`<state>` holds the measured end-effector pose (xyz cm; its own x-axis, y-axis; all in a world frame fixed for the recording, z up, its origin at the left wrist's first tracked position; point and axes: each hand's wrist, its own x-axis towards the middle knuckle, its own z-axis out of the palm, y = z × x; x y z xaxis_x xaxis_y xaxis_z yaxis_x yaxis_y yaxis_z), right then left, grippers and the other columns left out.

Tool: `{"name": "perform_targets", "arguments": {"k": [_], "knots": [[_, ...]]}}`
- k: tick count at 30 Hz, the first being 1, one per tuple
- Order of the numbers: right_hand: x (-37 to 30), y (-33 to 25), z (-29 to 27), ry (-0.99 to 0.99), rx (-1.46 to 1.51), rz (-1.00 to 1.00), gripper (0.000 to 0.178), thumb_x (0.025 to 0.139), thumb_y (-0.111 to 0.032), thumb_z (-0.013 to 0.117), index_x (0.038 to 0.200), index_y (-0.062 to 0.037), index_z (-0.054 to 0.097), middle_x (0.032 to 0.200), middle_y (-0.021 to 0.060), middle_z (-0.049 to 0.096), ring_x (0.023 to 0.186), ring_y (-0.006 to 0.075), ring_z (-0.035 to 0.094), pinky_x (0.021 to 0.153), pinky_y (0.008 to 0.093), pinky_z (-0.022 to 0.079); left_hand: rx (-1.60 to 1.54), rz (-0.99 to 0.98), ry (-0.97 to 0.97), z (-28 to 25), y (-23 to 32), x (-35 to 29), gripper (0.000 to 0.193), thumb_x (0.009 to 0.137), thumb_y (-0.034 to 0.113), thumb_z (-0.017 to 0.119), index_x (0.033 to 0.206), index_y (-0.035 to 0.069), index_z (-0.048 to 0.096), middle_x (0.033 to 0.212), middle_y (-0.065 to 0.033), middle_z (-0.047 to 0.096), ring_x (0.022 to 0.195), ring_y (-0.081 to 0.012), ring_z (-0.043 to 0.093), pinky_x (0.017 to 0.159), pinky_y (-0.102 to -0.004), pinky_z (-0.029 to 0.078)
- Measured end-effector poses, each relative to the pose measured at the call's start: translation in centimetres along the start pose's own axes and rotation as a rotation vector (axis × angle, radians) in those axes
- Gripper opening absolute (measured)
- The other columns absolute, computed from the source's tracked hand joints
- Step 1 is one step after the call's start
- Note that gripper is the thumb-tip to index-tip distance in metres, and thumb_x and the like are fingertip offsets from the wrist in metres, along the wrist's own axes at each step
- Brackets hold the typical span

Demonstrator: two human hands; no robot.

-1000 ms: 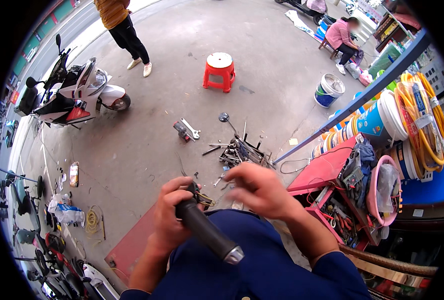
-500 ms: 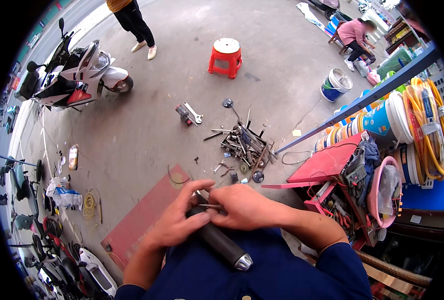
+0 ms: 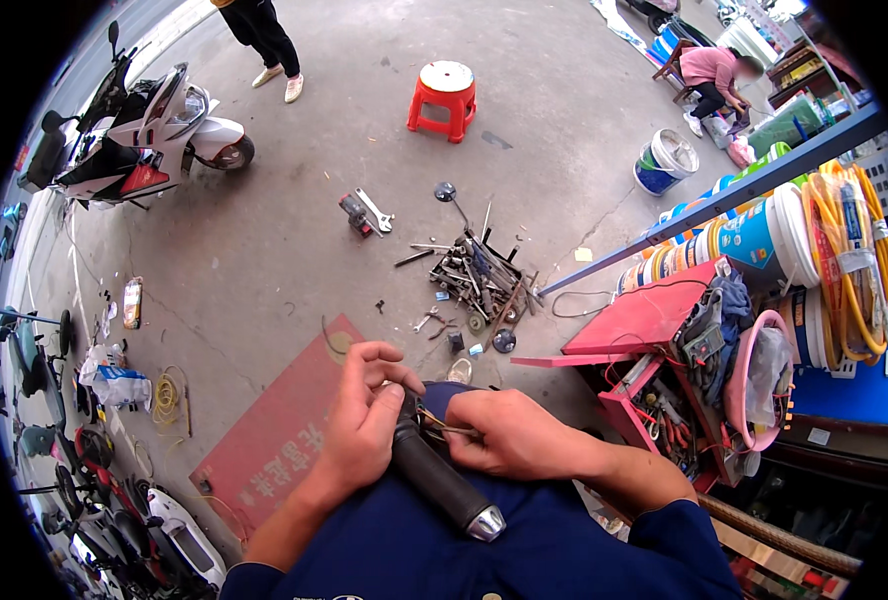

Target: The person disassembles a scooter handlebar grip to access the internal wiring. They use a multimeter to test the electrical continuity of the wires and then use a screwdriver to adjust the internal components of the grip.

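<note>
A black rubber handlebar grip [image 3: 432, 472] with a silver end cap lies slanting across my lap against the dark blue clothing. My left hand [image 3: 366, 418] is closed round its upper end, with the fingers curled over the top and the thumb alongside. Thin wires [image 3: 448, 428] come out by that upper end. The fingertips of my right hand [image 3: 509, 432] pinch these wires just right of the grip. Part of the grip's upper end is hidden behind my left fingers.
On the ground ahead lie a pile of tools and metal parts [image 3: 479, 280], a wrench [image 3: 376, 212] and a red board [image 3: 279, 430]. A red stool [image 3: 443, 105] stands farther off. At right are an open red toolbox [image 3: 644, 315] and a slanting blue pole [image 3: 664, 230]. A white scooter [image 3: 164, 140] is parked at left.
My right hand has drawn a little to the right, away from the grip, and the wires between show more. My left fingers have lifted and shifted on the upper end. The view has tilted slightly.
</note>
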<state>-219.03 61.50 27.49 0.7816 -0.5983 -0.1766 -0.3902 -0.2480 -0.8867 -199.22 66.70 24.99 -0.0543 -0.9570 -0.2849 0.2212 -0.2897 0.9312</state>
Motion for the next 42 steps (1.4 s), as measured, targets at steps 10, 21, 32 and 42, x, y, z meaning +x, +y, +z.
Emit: {"name": "perform_targets", "arguments": {"k": [10, 21, 32, 42], "knots": [[2.8, 0.6, -0.8, -0.059, 0.036, 0.000, 0.025, 0.092, -0.023, 0.060, 0.084, 0.0010, 0.056, 0.076, 0.0211, 0.060, 0.073, 0.0400, 0.060, 0.067, 0.0471, 0.047, 0.183, 0.065, -0.033, -0.4, 0.8, 1.3, 0.035, 0.089, -0.002, 0.042, 0.124, 0.003, 0.039, 0.097, -0.0119, 0.060, 0.087, -0.0136, 0.055, 0.078, -0.0293, 0.046], [-1.5, 0.2, 0.0, 0.002, 0.038, -0.025, 0.016, 0.081, -0.011, 0.067, 0.081, -0.0014, 0.054, 0.075, 0.0157, 0.057, 0.072, 0.0356, 0.060, 0.064, 0.0408, 0.048, -0.083, -0.072, 0.053, -0.7, 0.0, 1.2, 0.025, 0.090, -0.001, 0.041, 0.114, 0.003, 0.039, 0.096, -0.0141, 0.059, 0.077, -0.0178, 0.061, 0.073, -0.0313, 0.052], [2.4, 3.8, -1.0, 0.450, 0.915, 0.155, 0.009, 0.095, -0.006, 0.056, 0.102, -0.0003, 0.056, 0.089, 0.0102, 0.066, 0.062, 0.0094, 0.055, 0.050, 0.0205, 0.042, -0.430, -0.397, -0.078, -2.9, -1.1, 4.7, 0.020, 0.094, 0.011, 0.052, 0.111, 0.000, 0.054, 0.095, -0.0146, 0.062, 0.077, -0.0237, 0.067, 0.066, -0.0342, 0.057], [1.8, 3.4, -4.9, 0.721, 0.805, 0.062, 0.036, 0.093, -0.004, 0.059, 0.126, 0.0002, 0.046, 0.101, 0.0110, 0.063, 0.076, 0.0092, 0.058, 0.058, 0.0204, 0.046, -0.649, -0.458, -0.153, -0.3, -1.2, 5.5, 0.032, 0.095, 0.020, 0.057, 0.119, -0.001, 0.052, 0.104, -0.0143, 0.062, 0.085, -0.0255, 0.068, 0.071, -0.0399, 0.060]]}}
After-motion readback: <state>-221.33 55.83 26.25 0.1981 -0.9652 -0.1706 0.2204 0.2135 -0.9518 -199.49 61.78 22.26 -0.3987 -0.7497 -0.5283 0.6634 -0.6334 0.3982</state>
